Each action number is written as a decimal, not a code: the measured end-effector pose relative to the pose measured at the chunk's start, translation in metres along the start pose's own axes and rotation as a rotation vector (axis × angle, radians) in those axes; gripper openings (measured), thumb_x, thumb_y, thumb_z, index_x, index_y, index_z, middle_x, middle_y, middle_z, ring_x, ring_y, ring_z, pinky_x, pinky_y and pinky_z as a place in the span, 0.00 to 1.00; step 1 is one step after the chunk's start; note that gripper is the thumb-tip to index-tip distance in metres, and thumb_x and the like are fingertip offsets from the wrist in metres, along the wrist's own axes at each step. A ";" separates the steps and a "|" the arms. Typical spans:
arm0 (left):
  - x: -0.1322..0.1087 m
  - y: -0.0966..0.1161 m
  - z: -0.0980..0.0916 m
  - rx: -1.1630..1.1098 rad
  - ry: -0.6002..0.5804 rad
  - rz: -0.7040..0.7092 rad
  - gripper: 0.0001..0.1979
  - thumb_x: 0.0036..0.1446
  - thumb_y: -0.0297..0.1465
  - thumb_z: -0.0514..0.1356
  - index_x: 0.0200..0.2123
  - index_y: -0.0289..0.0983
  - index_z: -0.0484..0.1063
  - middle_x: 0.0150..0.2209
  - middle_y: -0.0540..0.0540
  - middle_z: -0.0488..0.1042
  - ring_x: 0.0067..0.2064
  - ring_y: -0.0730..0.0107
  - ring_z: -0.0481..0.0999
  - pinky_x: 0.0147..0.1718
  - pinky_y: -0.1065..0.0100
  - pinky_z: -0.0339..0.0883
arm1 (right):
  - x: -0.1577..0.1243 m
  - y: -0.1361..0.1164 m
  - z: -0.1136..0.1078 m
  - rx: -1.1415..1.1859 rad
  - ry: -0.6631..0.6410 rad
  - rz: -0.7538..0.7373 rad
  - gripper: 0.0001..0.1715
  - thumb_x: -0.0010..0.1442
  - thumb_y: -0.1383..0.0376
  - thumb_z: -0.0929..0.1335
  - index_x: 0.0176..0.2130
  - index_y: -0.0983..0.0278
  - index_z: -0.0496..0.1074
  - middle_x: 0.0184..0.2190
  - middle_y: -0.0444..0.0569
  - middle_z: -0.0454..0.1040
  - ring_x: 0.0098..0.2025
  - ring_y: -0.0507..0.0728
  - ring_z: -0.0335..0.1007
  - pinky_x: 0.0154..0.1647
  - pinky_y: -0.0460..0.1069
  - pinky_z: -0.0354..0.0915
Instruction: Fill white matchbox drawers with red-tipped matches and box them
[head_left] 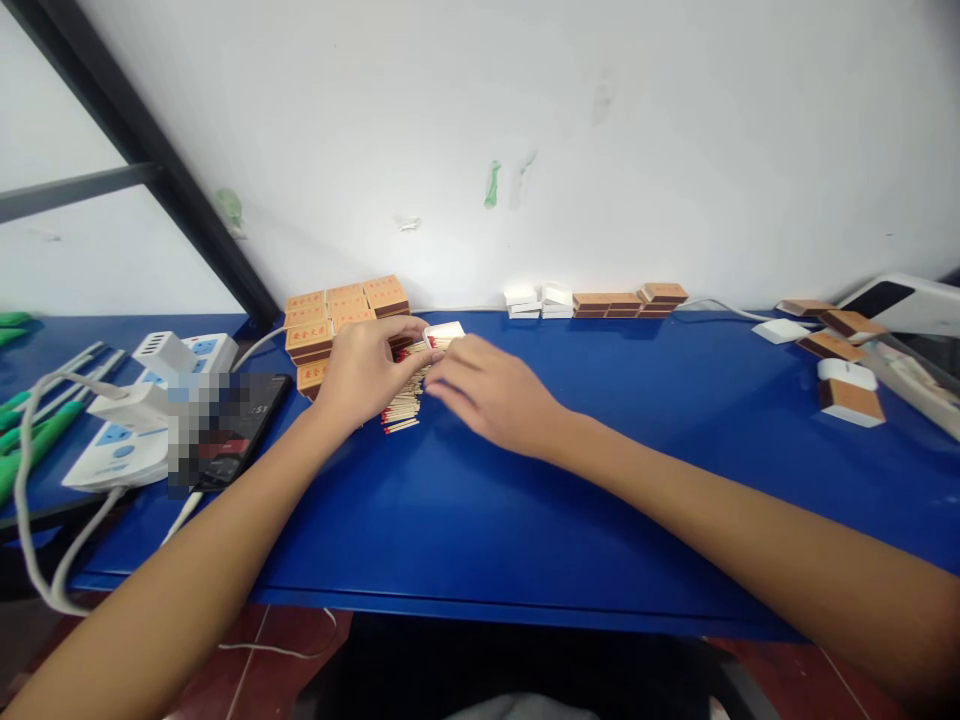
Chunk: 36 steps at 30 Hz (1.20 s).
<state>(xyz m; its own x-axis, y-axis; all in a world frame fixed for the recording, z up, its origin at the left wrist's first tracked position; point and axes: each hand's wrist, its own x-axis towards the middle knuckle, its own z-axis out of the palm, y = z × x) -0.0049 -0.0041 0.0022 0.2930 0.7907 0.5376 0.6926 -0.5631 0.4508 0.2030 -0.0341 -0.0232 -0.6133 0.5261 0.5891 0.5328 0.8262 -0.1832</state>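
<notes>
A pile of red-tipped matches (400,410) lies on the blue table (465,510). Over it, my left hand (365,372) is curled, fingers pinching a small white matchbox tray (444,332) with matches showing in it. My right hand (495,392) rests just to the right, fingers bent toward the same tray and the pile; what its fingertips hold is hidden. A stack of orange matchboxes (341,318) stands behind my left hand.
A white power strip (154,395) with cables and a black phone (244,430) lie at the left. More matchboxes and white trays (592,298) line the wall, others (847,392) sit at the right beside a white device (904,300). Green tools (30,430) at far left.
</notes>
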 end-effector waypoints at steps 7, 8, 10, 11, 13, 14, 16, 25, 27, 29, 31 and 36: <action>0.000 0.001 -0.001 0.008 0.051 -0.006 0.18 0.58 0.46 0.72 0.43 0.39 0.84 0.40 0.44 0.86 0.36 0.61 0.83 0.39 0.63 0.75 | -0.002 -0.015 0.024 0.064 -0.215 -0.032 0.12 0.74 0.62 0.67 0.46 0.65 0.79 0.43 0.54 0.72 0.49 0.62 0.66 0.52 0.57 0.69; 0.000 0.002 -0.001 0.009 0.050 -0.003 0.18 0.58 0.46 0.72 0.43 0.39 0.84 0.41 0.44 0.86 0.36 0.62 0.83 0.39 0.63 0.75 | -0.001 -0.014 0.025 0.072 -0.224 -0.020 0.12 0.73 0.62 0.67 0.46 0.65 0.79 0.43 0.54 0.72 0.49 0.62 0.66 0.52 0.58 0.69; -0.001 0.003 -0.001 0.009 0.041 -0.001 0.18 0.59 0.45 0.72 0.44 0.39 0.83 0.42 0.45 0.86 0.35 0.63 0.83 0.38 0.64 0.75 | -0.001 -0.013 0.026 0.091 -0.224 -0.001 0.10 0.73 0.63 0.68 0.46 0.65 0.78 0.42 0.53 0.72 0.49 0.61 0.67 0.54 0.58 0.69; -0.001 0.003 -0.001 0.012 0.035 -0.002 0.17 0.59 0.45 0.72 0.45 0.39 0.83 0.42 0.45 0.86 0.35 0.63 0.83 0.38 0.64 0.74 | -0.001 -0.013 0.026 0.101 -0.221 0.007 0.09 0.73 0.63 0.68 0.45 0.65 0.78 0.42 0.53 0.72 0.49 0.61 0.67 0.55 0.58 0.69; -0.001 0.003 -0.001 0.020 0.024 -0.002 0.17 0.59 0.44 0.72 0.45 0.38 0.83 0.42 0.45 0.86 0.34 0.64 0.82 0.38 0.65 0.74 | 0.000 -0.013 0.027 0.110 -0.225 0.025 0.09 0.73 0.64 0.68 0.43 0.65 0.77 0.42 0.53 0.72 0.49 0.61 0.67 0.56 0.58 0.69; -0.001 0.003 -0.001 0.024 0.022 0.001 0.17 0.59 0.44 0.72 0.45 0.38 0.83 0.42 0.45 0.86 0.34 0.65 0.82 0.37 0.65 0.74 | 0.000 -0.014 0.027 0.104 -0.235 0.033 0.09 0.73 0.64 0.68 0.42 0.66 0.77 0.41 0.53 0.73 0.49 0.61 0.68 0.55 0.57 0.69; -0.001 0.002 -0.002 0.034 0.018 0.013 0.18 0.60 0.45 0.71 0.45 0.38 0.83 0.41 0.45 0.86 0.34 0.64 0.82 0.37 0.65 0.73 | -0.001 -0.014 0.028 0.070 -0.258 0.041 0.10 0.73 0.63 0.68 0.41 0.67 0.76 0.42 0.54 0.73 0.50 0.62 0.68 0.53 0.57 0.70; -0.001 -0.003 -0.002 0.093 -0.065 0.056 0.19 0.63 0.48 0.68 0.45 0.39 0.83 0.41 0.46 0.86 0.33 0.64 0.81 0.37 0.64 0.70 | -0.009 -0.007 0.022 -0.030 -0.276 0.009 0.13 0.74 0.62 0.66 0.42 0.68 0.75 0.43 0.56 0.73 0.51 0.63 0.69 0.52 0.57 0.70; -0.001 -0.003 -0.002 0.104 -0.076 0.052 0.19 0.63 0.48 0.68 0.46 0.39 0.83 0.42 0.45 0.86 0.33 0.63 0.81 0.36 0.63 0.70 | -0.009 -0.006 0.021 -0.019 -0.286 -0.003 0.11 0.74 0.63 0.67 0.42 0.67 0.75 0.44 0.56 0.73 0.52 0.62 0.68 0.52 0.57 0.70; -0.001 -0.003 -0.002 0.109 -0.078 0.048 0.19 0.63 0.48 0.68 0.46 0.39 0.83 0.43 0.45 0.86 0.33 0.63 0.81 0.36 0.64 0.69 | -0.008 -0.006 0.019 -0.012 -0.302 -0.015 0.10 0.74 0.64 0.67 0.41 0.67 0.75 0.44 0.56 0.73 0.52 0.62 0.68 0.52 0.56 0.70; -0.001 -0.002 -0.002 0.106 -0.080 0.052 0.19 0.61 0.47 0.69 0.46 0.39 0.83 0.42 0.45 0.86 0.32 0.64 0.80 0.35 0.64 0.68 | -0.007 -0.008 0.019 -0.032 -0.328 -0.035 0.11 0.74 0.64 0.66 0.41 0.67 0.75 0.43 0.56 0.73 0.51 0.62 0.69 0.52 0.56 0.70; 0.000 -0.002 -0.003 0.125 -0.100 0.085 0.17 0.61 0.46 0.70 0.45 0.40 0.83 0.38 0.48 0.85 0.31 0.65 0.79 0.33 0.65 0.65 | -0.009 -0.021 0.018 -0.287 -0.339 -0.112 0.14 0.75 0.71 0.61 0.44 0.71 0.75 0.43 0.60 0.74 0.49 0.63 0.70 0.48 0.57 0.70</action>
<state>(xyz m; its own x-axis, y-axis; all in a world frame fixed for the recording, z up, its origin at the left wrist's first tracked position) -0.0080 -0.0038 0.0030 0.4136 0.7651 0.4935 0.7375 -0.5994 0.3112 0.1870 -0.0530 -0.0385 -0.8070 0.5126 0.2931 0.5631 0.8176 0.1204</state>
